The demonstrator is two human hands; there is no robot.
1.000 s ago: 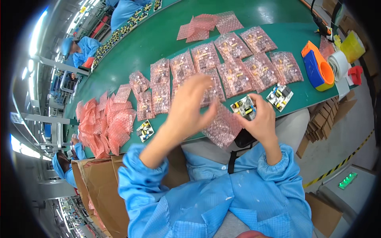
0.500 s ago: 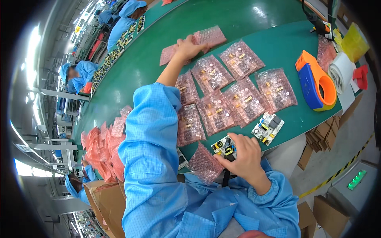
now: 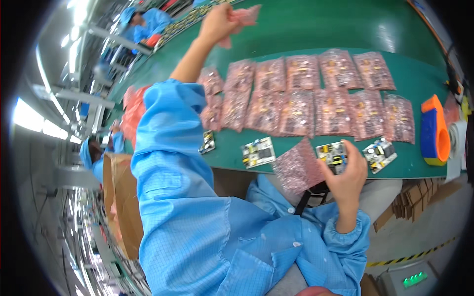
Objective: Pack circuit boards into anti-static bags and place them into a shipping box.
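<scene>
A pink bag (image 3: 242,17) hangs crumpled, lifted over the far desk (image 3: 306,24). A small green circuit board (image 3: 332,154) is held tilted at the near edge.

Bagged circuit boards (image 3: 316,93) are lying in two rows across the table (image 3: 306,24); bare circuit boards (image 3: 258,152) are sitting before them, a tape dispenser (image 3: 434,130) standing at their right.

Bright overhead factory lighting, glaring strip lights at left rim, strong fisheye bending, motion-blurred raised hand (image 3: 217,22), black corners

Long green bench (image 3: 316,24); bright strip lights (image 3: 29,118) at left; grey floor (image 3: 434,232) with yellow-black tape (image 3: 410,257).
</scene>
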